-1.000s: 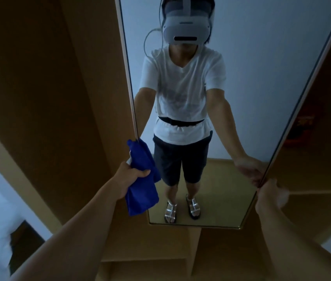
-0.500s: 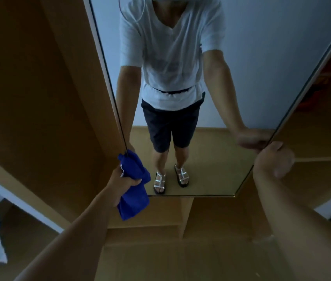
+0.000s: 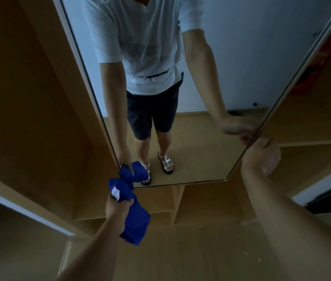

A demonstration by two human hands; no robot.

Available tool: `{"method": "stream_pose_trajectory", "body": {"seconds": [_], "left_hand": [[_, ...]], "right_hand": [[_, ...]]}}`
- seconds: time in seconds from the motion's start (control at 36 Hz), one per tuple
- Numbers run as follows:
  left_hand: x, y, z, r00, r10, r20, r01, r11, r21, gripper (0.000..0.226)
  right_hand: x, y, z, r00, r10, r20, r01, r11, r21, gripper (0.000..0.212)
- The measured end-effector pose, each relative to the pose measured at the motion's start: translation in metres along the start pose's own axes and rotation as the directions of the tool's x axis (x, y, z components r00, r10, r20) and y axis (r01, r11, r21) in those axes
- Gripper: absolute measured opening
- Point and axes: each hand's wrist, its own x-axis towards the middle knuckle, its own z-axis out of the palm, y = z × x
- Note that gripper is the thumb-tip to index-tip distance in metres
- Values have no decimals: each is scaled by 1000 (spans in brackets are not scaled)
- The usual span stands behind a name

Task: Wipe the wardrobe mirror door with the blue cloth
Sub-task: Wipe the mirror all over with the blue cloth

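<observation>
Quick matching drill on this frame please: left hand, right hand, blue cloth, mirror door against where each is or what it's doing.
1 left hand
2 right hand
3 blue cloth
4 mirror door

A at the door's lower left corner
B reflects a person in sandals
C grips the cloth
D holds the door's right edge

Pairs: 1-C, 2-D, 3-A, 4-B

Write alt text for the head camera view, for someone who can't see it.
A person's left hand grips a bunched blue cloth at the lower left corner of a wardrobe mirror door, while the right hand holds the door's right edge. The mirror reflects the person's white T-shirt, dark shorts and sandals; wooden shelves sit below.
</observation>
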Motion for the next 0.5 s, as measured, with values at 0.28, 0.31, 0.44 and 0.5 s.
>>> {"method": "stream_pose_trajectory", "body": {"seconds": [0.28, 0.31, 0.44, 0.5], "left_hand": [[-66, 1, 41, 856, -339, 390, 367, 930, 3, 35], [-72, 8, 52, 837, -319, 444, 351, 936, 12, 33], [-91, 34, 100, 802, -293, 520, 321, 946, 37, 49], [-93, 33, 115, 769, -265, 582, 304, 952, 31, 56]], "right_hand": [[-117, 80, -4, 301, 221, 928, 26, 971, -239, 46], [-124, 77, -5, 193, 281, 940, -96, 959, -267, 58], [-120, 78, -15, 106, 400, 911, -466, 829, -309, 23], [-106, 84, -20, 139, 447, 884, -517, 794, -320, 28]]}}
